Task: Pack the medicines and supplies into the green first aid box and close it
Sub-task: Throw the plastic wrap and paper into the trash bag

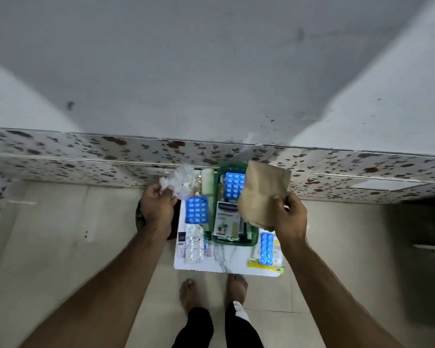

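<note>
While the green first aid box [232,241] sits open on a small white table [225,262], a brown paper bag [263,194] is pinched above it by the right hand [290,217]. A crumpled clear plastic bag [180,180] is gripped by the left hand [158,207]. 3 blue blister packs are visible: 1 [234,184] apparently inside the box, 2 beside it.

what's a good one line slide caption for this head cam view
Left hand grips crumpled clear plastic, right hand holds a brown paper bag over the open green first aid box.
</note>
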